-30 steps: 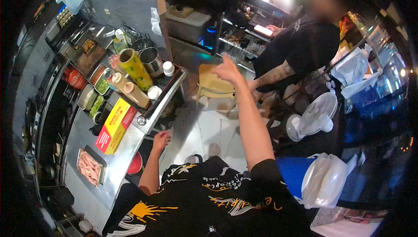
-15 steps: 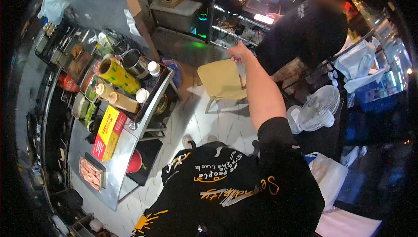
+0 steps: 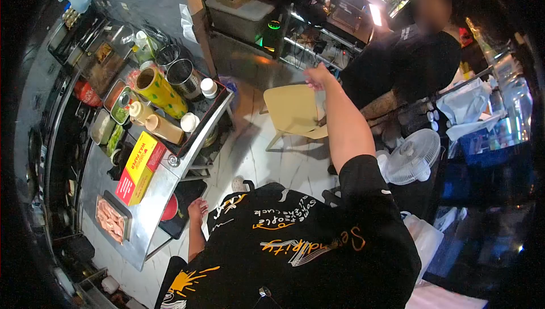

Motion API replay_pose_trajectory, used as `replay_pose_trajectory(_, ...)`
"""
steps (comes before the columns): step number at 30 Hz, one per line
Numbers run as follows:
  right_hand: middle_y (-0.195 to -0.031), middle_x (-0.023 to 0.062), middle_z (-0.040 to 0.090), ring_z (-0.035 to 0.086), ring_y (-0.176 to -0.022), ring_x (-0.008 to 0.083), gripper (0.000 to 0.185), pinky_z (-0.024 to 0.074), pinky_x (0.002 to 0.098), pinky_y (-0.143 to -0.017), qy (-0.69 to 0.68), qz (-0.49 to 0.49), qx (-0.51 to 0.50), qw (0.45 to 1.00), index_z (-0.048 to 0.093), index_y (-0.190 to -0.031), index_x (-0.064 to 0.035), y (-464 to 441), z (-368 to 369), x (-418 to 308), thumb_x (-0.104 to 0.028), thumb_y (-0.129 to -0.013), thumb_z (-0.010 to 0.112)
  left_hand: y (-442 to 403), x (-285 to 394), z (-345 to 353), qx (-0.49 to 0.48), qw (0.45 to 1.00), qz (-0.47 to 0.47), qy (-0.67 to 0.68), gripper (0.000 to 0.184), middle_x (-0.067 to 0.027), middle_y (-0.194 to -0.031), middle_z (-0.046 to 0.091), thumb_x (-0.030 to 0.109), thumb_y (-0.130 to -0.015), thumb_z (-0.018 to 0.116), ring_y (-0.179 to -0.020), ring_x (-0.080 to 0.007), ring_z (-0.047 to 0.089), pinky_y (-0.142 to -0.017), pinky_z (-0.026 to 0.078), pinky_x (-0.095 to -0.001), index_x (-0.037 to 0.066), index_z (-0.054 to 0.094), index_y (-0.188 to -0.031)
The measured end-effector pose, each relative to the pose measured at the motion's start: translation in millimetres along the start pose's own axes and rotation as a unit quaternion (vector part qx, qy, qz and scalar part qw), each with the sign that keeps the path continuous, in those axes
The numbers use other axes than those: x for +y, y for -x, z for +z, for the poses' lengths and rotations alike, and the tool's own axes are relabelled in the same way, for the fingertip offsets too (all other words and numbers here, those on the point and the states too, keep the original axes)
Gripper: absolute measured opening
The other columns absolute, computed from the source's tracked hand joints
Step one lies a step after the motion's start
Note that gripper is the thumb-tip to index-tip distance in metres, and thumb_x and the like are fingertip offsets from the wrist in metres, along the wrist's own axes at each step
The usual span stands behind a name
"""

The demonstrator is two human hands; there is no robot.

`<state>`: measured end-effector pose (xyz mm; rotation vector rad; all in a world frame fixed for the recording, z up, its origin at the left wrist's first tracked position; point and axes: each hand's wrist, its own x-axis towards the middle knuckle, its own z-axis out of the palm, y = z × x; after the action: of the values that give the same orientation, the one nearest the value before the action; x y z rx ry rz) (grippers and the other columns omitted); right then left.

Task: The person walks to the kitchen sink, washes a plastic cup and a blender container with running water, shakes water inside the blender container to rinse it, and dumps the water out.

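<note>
My right hand point(image 3: 318, 77) is stretched out forward, its fingers curled, above the back of a yellow chair point(image 3: 290, 108); what it holds, if anything, is too small to make out. Low at my left side, beside the steel table point(image 3: 149, 218), my left hand point(image 3: 197, 209) hangs with fingers apart and nothing in it. Near it are a red round container point(image 3: 170, 209) under the table edge and a yellow and red wax paper box point(image 3: 140, 168) on the table. A metal tray of raw meat point(image 3: 111, 221) lies at the table's near end.
Squeeze bottles point(image 3: 164, 129), a tall yellow roll point(image 3: 160, 93) and white-lidded jars crowd the table's far end. Another person point(image 3: 397, 62) in black stands front right, holding a lit phone point(image 3: 375, 15). A white fan point(image 3: 413, 157) stands at the right.
My right arm has shifted slightly right and its pointing fingers have curled in. My left hand left view, then came back lower. The other person's phone is now raised and upright.
</note>
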<state>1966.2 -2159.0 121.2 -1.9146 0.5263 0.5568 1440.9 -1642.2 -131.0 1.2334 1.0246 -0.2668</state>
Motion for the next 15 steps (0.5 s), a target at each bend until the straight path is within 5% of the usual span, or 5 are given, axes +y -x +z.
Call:
replay_pose_trajectory(3,-0.078,0.0066,0.063,0.056,-0.054,0.0147,0.119,0.0465,0.0326,-0.046,0.014,-0.017,0.003,1.0,-0.021,-0.158,-0.0117,22,1,-8,-0.02,-0.087,0.074,11,-1,-6,-0.006,0.999,-0.038,-0.029,0.035,-0.0051,-0.1,0.072,0.026,-0.094,0.057,-0.077,-0.0179,0.067,-0.061,0.049,-0.0321,0.01,0.063,-0.125)
replay_pose_trajectory(9,-0.079,0.0111,0.068,0.061,-0.056,0.0174,0.089,0.0508,0.0312,-0.05,-0.015,-0.219,0.029,0.975,0.011,-0.158,0.0019,11,50,57,-0.017,-0.093,0.069,24,-59,-29,-0.062,0.894,0.141,-0.422,0.029,-0.0069,-0.094,0.072,0.029,-0.092,0.056,-0.077,-0.0195,0.066,-0.062,0.048,-0.0362,0.013,0.07,-0.112)
replay_pose_trajectory(11,-0.109,0.0199,0.067,0.066,-0.094,0.0248,0.066,0.054,0.0405,-0.084,0.329,-0.501,0.238,0.764,0.045,-0.148,-0.0039,-10,106,169,-0.023,-0.09,0.07,35,-62,-26,-0.078,0.857,0.167,-0.481,0.028,-0.0073,-0.093,0.072,0.03,-0.092,0.057,-0.078,-0.0196,0.067,-0.064,0.048,-0.0362,0.014,0.07,-0.11)
replay_pose_trajectory(12,-0.122,0.0206,0.062,0.06,-0.113,0.0272,0.049,0.0477,0.0436,-0.097,0.28,-0.275,-0.001,0.92,0.057,-0.134,-0.0028,70,110,160,-0.027,-0.093,0.066,37,-66,-27,-0.082,0.852,0.165,-0.491,0.028,-0.0075,-0.093,0.072,0.03,-0.091,0.057,-0.078,-0.0196,0.067,-0.064,0.049,-0.0362,0.014,0.071,-0.11)
replay_pose_trajectory(15,-0.069,0.0052,0.068,0.063,-0.057,0.014,0.019,0.05,0.0311,-0.052,0.113,-0.104,-0.212,0.965,0.073,-0.091,-0.002,127,138,298,-0.021,-0.09,0.069,42,-79,-33,-0.079,0.84,0.156,-0.513,0.027,-0.0082,-0.092,0.073,0.031,-0.091,0.058,-0.08,-0.0198,0.068,-0.066,0.049,-0.0362,0.015,0.072,-0.107)
